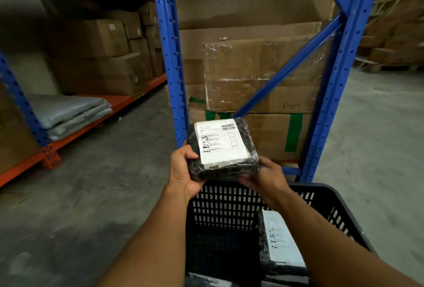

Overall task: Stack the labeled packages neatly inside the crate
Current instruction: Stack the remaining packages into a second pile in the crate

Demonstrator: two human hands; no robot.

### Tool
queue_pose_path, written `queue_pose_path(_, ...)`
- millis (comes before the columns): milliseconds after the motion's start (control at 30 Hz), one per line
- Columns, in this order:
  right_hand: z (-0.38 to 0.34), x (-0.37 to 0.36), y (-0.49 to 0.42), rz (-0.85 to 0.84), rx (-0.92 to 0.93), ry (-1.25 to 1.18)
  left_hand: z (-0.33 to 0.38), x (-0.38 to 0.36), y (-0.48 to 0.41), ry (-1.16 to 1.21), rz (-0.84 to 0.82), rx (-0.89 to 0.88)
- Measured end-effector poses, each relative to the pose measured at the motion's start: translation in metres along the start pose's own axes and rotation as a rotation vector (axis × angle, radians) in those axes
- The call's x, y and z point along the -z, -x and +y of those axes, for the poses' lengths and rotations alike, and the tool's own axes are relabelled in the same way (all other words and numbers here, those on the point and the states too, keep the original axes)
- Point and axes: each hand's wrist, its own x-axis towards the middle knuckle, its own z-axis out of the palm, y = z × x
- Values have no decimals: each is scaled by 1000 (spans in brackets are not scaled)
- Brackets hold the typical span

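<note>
A black plastic-wrapped package (221, 146) with a white shipping label on top is held level above the far rim of the black slotted crate (229, 204). My left hand (183, 167) grips its left side and my right hand (263, 176) holds its near right corner from below. Inside the crate, another labelled black package (281, 243) leans on edge against the right wall, partly hidden by my right forearm. A further wrapped package (206, 281) shows at the crate's near edge.
A blue rack upright (169, 57) and diagonal brace stand just beyond the crate, with taped cardboard boxes (252, 75) behind. An orange-beamed shelf (91, 116) on the left carries boxes and folded grey bags (68, 112). Concrete floor lies to both sides.
</note>
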Motion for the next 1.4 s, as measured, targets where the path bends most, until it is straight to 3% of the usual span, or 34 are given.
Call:
queue_pose_path(67, -6, 2, 3, -78, -225, -309, -6, 2, -1, 12, -25, -17)
queue_pose_path(100, -11, 3, 5, -139, -275, -325, -8, 3, 0, -5, -21, -7)
queue_pose_path(167, -13, 2, 6, -282, -300, -217, -12, 9, 2, -93, 4, 43)
queue_pose_path(233, -4, 4, 4, -303, -295, -101, -13, 16, 3, -254, 30, 124)
queue_pose_path(333, 16, 11, -1, -267, -276, -77, -18, 22, 2, -487, 125, 208)
queue_pose_path(500, 38, 16, -2, -167, -345, 165, -37, 41, -7, -739, 202, 155)
queue_pose_path(633, 74, 16, 3, -68, -455, 396, -61, 60, -10, -921, 236, 274)
queue_pose_path(867, 144, 5, 7, 111, -470, 493, -117, 101, -10, -1119, 363, 410)
queue_pose_path(1067, 186, -6, -9, 139, -581, 839, -150, 136, -28, -1383, 398, 575)
queue_pose_path(1400, 242, -9, -33, 211, -734, 865, -194, 179, -68, -1695, 453, 679)
